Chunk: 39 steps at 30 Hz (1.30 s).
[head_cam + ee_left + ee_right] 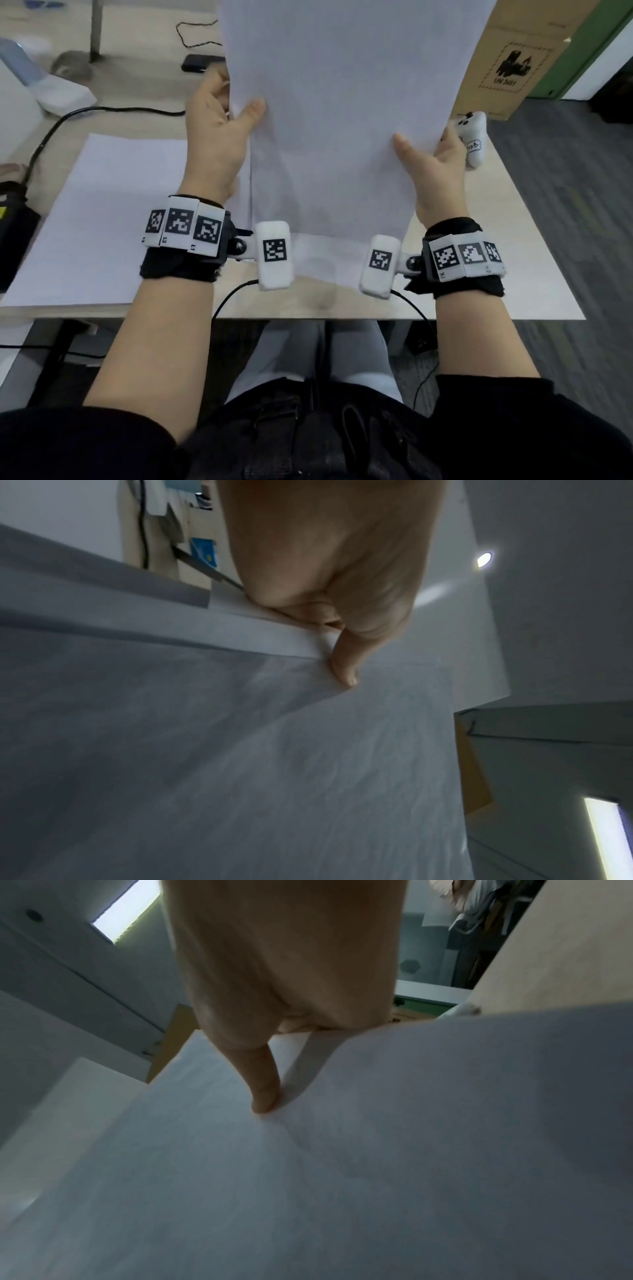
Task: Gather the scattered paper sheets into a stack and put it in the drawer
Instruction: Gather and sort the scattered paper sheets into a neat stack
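Observation:
A stack of white paper sheets (339, 102) stands upright over the desk, its lower edge close to the desk top. My left hand (219, 137) grips its left edge, thumb on the near face and fingers hidden behind. My right hand (428, 164) grips the right edge the same way. In the left wrist view the thumb (342, 666) presses the sheets (240, 764), whose edges are slightly offset. The right wrist view has the thumb (263, 1093) on the paper (342, 1177). Another white sheet (99, 219) lies flat on the desk at the left. No drawer is visible.
A white game controller (474, 140) lies by the right hand near the desk's right edge. A cardboard box (517, 54) stands at the back right. A black cable (68, 120), a white device (61, 89) and a dark flat object (198, 63) sit at the back left.

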### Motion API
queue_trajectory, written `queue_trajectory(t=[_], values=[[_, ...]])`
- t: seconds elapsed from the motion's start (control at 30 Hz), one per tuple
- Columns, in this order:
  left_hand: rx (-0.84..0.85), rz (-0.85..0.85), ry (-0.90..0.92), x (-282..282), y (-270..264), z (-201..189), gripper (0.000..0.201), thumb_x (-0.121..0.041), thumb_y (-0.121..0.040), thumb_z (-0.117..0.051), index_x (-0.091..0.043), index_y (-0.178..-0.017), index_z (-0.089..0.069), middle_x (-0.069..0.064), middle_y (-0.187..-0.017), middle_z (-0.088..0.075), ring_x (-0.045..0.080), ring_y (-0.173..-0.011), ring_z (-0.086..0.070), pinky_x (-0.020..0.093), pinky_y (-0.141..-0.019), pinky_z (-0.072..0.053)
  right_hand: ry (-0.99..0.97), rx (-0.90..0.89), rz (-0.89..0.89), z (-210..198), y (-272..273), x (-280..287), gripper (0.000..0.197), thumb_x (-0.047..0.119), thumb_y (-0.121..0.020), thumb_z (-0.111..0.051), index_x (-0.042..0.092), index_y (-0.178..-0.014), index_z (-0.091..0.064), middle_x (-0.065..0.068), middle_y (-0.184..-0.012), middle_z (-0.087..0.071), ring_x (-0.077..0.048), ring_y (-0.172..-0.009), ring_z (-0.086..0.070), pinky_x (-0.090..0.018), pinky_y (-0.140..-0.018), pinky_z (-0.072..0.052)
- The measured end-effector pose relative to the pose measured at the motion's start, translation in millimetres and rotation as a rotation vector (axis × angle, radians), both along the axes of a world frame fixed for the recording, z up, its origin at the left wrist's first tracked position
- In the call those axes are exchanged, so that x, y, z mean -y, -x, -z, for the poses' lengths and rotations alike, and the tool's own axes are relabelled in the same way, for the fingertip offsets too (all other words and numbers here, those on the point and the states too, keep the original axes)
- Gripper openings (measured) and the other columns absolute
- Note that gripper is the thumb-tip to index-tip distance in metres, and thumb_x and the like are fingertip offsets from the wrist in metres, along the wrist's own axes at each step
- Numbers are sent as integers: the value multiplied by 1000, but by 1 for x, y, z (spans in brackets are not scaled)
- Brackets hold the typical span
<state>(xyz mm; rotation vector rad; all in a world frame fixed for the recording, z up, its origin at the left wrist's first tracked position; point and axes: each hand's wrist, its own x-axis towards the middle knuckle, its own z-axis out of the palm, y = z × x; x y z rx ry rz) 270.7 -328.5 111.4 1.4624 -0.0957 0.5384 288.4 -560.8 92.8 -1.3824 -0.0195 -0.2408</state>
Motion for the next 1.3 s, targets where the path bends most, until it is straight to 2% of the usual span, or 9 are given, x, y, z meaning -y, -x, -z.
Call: queue_trajectory(t=[0.1,0.3,0.43,0.53,0.67,0.93,1.07,1.2,1.3], values=[[99,6,-33,-6,8,-18,25,4,-85,-57,-13,-102,-49,7,-103,-64,17,-98,-63,31,-90,-51,-42,129,-5,-19,6,-4,22,-5,-81,-64,8,-98,-59,0,-93,-70,-16,-88,-67,-30,-79,-53],[252,61,-68,-14,22,-34,17,1,-92,-55,-8,-101,-46,-2,-98,-67,17,-95,-61,31,-84,-49,-61,284,-45,-39,17,-5,17,-6,-86,-61,6,-98,-59,-4,-94,-69,-20,-91,-65,-36,-85,-53],[188,73,-100,-12,26,-26,15,-3,-95,-51,-8,-106,-42,10,-107,-58,14,-100,-60,29,-88,-48,-53,229,-63,-34,21,-5,16,1,-85,-64,8,-99,-60,-7,-99,-68,-21,-95,-64,-35,-87,-52],[109,32,-45,-6,29,-17,22,-7,-95,-53,-14,-112,-43,5,-114,-59,9,-105,-61,24,-91,-47,-21,165,-82,-27,25,-9,15,9,-81,-66,12,-96,-63,-1,-93,-70,-19,-92,-66,-31,-82,-52],[107,42,-60,0,29,-22,24,-9,-97,-52,-5,-119,-45,7,-117,-59,9,-107,-62,23,-90,-48,-10,135,-95,-25,26,-12,12,11,-81,-67,18,-91,-66,5,-90,-72,-16,-90,-68,-30,-82,-53],[66,13,-109,-3,21,-14,14,-20,-95,-56,-19,-103,-44,8,-105,-64,22,-98,-63,41,-88,-52,13,38,-112,-13,23,-6,19,13,-80,-73,9,-97,-68,-1,-95,-73,-18,-92,-69,-27,-76,-53],[68,-55,-117,0,21,-12,9,-17,-98,-50,-21,-106,-52,-5,-109,-64,4,-104,-62,22,-91,-48,-1,126,-117,-21,22,-13,9,5,-84,-68,10,-92,-69,2,-89,-74,-17,-87,-69,-29,-76,-53],[150,-82,-96,-7,19,-21,5,-19,-99,-47,-18,-103,-50,2,-104,-62,13,-99,-62,29,-91,-49,6,243,-122,-38,21,-14,10,3,-83,-68,7,-92,-67,3,-87,-73,-17,-86,-67,-32,-78,-54],[108,-81,-47,-10,21,-17,7,-23,-99,-46,-19,-95,-44,8,-93,-57,13,-85,-57,26,-80,-48,-21,212,-138,-39,22,-12,15,5,-79,-72,7,-93,-67,2,-90,-73,-18,-89,-67,-31,-79,-53]])
